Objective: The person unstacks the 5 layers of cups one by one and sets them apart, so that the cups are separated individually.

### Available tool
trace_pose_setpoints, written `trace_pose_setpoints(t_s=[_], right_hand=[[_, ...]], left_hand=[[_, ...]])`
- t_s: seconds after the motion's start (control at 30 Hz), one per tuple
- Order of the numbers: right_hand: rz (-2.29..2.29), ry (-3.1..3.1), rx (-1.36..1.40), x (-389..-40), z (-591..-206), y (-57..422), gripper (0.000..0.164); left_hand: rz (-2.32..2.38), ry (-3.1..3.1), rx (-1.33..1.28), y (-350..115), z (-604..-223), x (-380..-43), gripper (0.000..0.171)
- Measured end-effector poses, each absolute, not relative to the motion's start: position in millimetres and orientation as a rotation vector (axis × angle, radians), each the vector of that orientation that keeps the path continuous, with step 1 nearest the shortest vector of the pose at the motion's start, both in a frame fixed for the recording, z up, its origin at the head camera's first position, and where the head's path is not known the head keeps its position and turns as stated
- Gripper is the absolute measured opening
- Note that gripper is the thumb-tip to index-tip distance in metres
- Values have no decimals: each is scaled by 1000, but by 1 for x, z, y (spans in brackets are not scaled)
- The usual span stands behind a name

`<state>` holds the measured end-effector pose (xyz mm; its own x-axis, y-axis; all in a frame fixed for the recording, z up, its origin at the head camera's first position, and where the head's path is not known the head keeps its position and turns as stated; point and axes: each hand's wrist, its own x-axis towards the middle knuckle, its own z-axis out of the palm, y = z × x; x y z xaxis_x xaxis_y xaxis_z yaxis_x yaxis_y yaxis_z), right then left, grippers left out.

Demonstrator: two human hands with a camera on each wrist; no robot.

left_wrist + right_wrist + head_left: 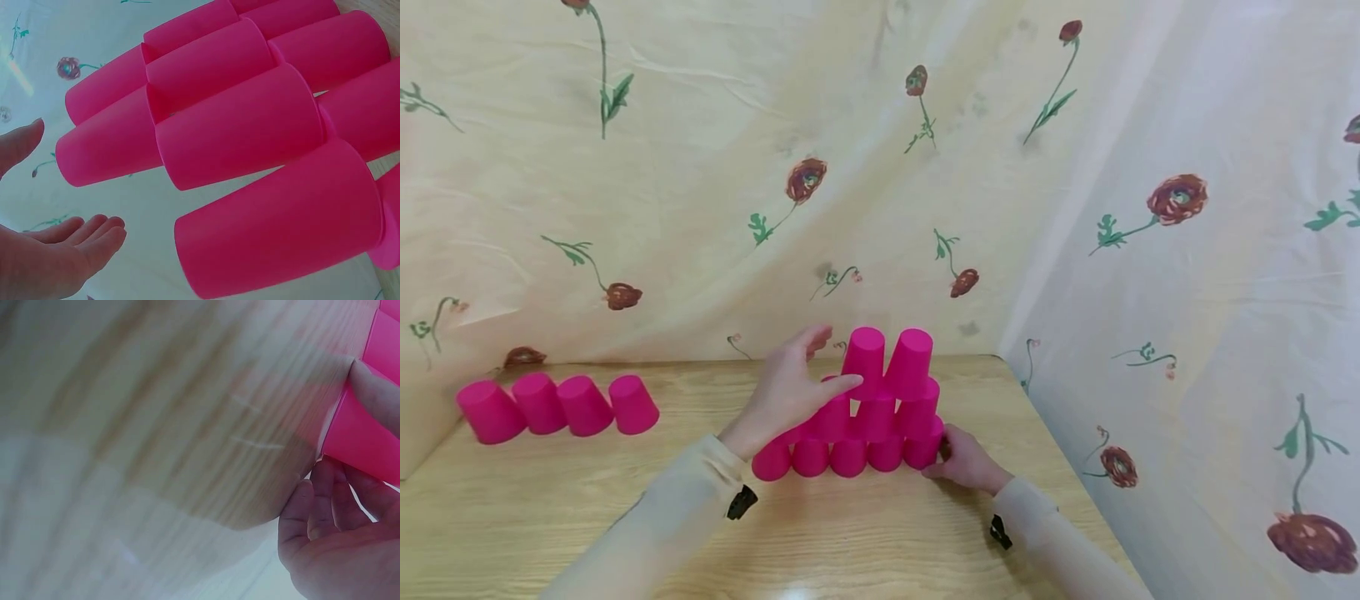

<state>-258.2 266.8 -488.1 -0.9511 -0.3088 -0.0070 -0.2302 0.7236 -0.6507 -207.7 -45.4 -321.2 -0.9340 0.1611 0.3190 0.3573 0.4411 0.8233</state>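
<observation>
Upside-down pink cups stand stacked as a three-tier wall on the table, with two cups in the top tier, a left top cup (867, 354) and a right top cup (912, 362). My left hand (786, 387) is raised beside the left top cup, thumb and fingers spread; the left wrist view shows its palm (44, 265) with nothing in it, apart from the cups. Low on the right, my right hand (970, 462) holds the end cup (922, 450) of the bottom tier near its rim. Thumb and curled fingers (322, 494) lie on opposite sides of that cup.
Several more upside-down pink cups (583, 406) stand in a row at the table's left. Flowered cloth (700, 192) hangs behind the wooden table (820, 533), and another stretch of cloth (1225, 333) runs along its right edge.
</observation>
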Motion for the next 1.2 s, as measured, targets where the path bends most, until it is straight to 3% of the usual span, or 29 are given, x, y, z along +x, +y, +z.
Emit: trace_pose_setpoints(t_s=[1.2], right_hand=[[-1039,2811,-409,-258,-487,264,54]], left_hand=[[-1629,-2520,-363,-28,-334,-226,73]])
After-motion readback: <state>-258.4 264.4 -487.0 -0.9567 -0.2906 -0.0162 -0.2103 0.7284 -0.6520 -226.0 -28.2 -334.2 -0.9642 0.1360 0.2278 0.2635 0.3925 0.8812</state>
